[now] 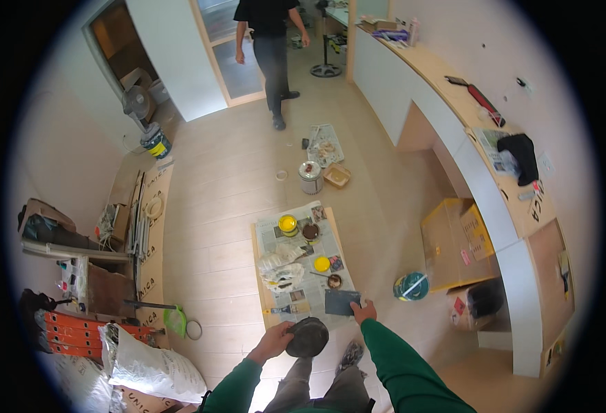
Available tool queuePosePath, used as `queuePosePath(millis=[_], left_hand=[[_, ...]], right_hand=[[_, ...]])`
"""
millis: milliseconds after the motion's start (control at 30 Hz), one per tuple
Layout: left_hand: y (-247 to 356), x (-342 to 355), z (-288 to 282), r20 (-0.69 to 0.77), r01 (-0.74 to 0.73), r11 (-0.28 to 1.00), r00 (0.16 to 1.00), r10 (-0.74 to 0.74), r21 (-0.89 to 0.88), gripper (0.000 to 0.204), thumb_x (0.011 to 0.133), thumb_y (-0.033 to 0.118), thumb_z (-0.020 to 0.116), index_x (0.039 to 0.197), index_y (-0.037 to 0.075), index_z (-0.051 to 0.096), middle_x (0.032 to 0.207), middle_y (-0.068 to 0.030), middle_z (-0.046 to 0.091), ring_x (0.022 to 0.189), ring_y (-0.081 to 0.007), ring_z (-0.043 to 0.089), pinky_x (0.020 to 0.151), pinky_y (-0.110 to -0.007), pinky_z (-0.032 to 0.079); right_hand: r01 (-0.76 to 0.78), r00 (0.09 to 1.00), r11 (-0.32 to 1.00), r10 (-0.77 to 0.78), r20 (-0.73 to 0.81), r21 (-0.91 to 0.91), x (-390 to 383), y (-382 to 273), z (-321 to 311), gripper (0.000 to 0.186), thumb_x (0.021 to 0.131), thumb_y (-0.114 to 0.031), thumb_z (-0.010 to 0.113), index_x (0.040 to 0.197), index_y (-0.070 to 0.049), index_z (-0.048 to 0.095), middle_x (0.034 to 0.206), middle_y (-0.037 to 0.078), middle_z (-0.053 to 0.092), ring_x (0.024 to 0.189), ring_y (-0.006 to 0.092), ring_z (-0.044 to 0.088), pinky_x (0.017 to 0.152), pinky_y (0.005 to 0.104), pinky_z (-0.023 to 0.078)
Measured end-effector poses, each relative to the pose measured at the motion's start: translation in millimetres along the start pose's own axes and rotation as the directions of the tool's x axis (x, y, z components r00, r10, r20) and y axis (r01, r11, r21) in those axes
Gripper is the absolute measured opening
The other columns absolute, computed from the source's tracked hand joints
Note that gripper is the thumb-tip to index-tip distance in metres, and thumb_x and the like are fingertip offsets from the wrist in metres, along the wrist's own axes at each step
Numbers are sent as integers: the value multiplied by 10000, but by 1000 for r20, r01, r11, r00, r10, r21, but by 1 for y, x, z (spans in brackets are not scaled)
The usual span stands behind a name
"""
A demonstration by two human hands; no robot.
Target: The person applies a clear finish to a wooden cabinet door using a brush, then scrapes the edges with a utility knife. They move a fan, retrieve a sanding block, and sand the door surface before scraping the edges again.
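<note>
My left hand (pixel 277 336) grips a dark, round, shallow pot (pixel 308 336) above my legs. My right hand (pixel 363 310) holds a dark, flat rectangular scraper (pixel 337 303) over the front of a board spread with newspapers (pixel 286 293). On the newspapers stand an open tin of yellow paint (pixel 288 224) and a tin of brown contents (pixel 310 232). A yellow lid (pixel 322 263), a small brown-stained lid (pixel 334 281) with a stick, crumpled pale cloths (pixel 279 274) and a putty knife (pixel 275 310) lie there too.
Beyond are a metal can (pixel 310 180) and tray (pixel 337 175). Another person (pixel 268 55) stands by the doorway. A teal bucket (pixel 411 286) and large box (pixel 454 244) are right, below a long counter (pixel 454 96). White sacks (pixel 148 361), orange ladder (pixel 76 327) and long boards line the left.
</note>
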State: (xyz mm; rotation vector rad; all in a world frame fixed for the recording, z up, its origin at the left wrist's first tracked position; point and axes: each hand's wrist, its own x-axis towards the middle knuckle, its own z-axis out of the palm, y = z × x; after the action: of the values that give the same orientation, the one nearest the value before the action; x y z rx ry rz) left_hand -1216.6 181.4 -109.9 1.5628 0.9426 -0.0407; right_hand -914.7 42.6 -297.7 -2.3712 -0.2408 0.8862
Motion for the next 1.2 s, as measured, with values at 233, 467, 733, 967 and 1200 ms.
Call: queuePosePath(millis=[233,467,733,967,1200], left_hand=[[-44,21,-26,-17,-20,927,1000,15,-375,299,960,0,591,1255,12,633,1031,-45,699,951,-124,645,873,-280,519],[-93,56,-40,113,197,696,980,-166,-691,372,959,9,553,1327,61,580,1137,-56,677,999,-201,695,882,-384,613],[-193,57,-12,-192,188,755,903,-384,-628,413,941,30,574,1353,21,591,1152,-131,705,1027,-281,712,858,-390,603],[-169,75,6,-599,20,1000,800,-23,-11,329,900,159,665,1178,-15,691,1008,-236,749,930,-349,740,844,-438,582],[-88,153,-147,-748,-73,994,664,-16,-87,361,992,339,593,1087,8,700,1010,-282,717,972,-482,677,853,-541,534]], right_hand=[[116,992,991,-118,39,69,7,26,4,432,885,-277,780,1203,10,717,1159,212,735,1029,321,712,905,410,554],[8,998,951,13,-66,309,14,5,21,341,868,-200,776,1118,29,744,1101,184,744,996,288,705,925,404,541],[-311,950,837,259,174,451,20,35,25,295,829,-88,764,1107,0,723,1019,146,743,943,294,696,823,411,546],[-7,989,998,-2,145,63,-15,137,-36,236,1023,-237,538,1179,-81,622,1166,71,625,1026,233,591,844,494,539],[-445,894,694,383,233,566,-157,22,-114,260,1021,-169,534,1217,-19,615,1149,132,653,1028,311,661,906,502,584]])
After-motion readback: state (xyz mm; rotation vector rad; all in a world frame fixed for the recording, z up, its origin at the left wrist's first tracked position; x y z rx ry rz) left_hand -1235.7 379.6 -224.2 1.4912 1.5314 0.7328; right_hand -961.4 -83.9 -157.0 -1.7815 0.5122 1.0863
